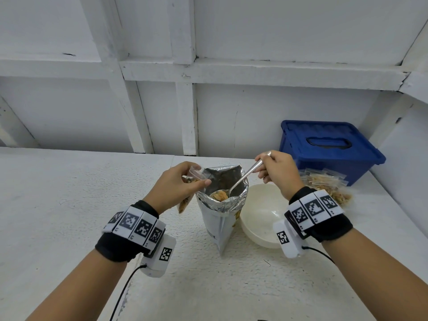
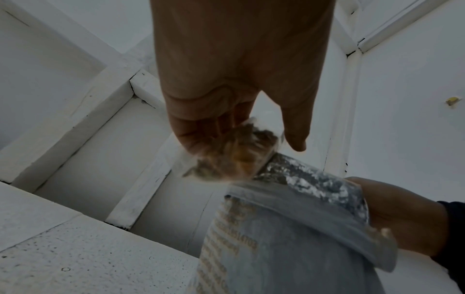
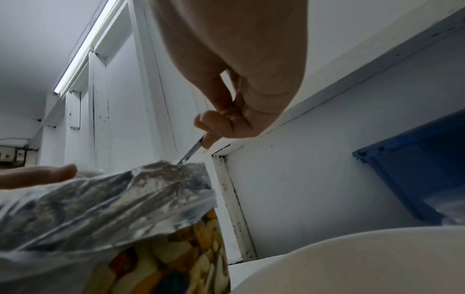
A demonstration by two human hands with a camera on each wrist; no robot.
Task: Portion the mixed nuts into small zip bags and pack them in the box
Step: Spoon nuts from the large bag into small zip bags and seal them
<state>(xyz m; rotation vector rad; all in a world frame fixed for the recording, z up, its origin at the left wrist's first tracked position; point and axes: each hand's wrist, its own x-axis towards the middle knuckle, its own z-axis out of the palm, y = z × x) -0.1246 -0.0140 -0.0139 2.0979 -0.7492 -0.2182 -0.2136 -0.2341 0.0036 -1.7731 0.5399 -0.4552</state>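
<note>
A tall foil pouch of mixed nuts (image 1: 221,218) stands open at the table's middle. My left hand (image 1: 183,184) pinches a small clear zip bag (image 1: 191,179) partly filled with nuts, held against the pouch's left rim; the same zip bag (image 2: 231,153) hangs from my fingers in the left wrist view. My right hand (image 1: 275,170) grips the handle of a metal spoon (image 1: 240,181). The spoon's bowl sits inside the pouch mouth, loaded with nuts. In the right wrist view the spoon (image 3: 192,152) dips behind the foil pouch (image 3: 105,199).
A cream bowl (image 1: 261,221) sits just right of the pouch. Behind it lie several filled zip bags (image 1: 324,184) in front of a blue lidded box (image 1: 328,147) at the back right. White wall panels close off the table's far side.
</note>
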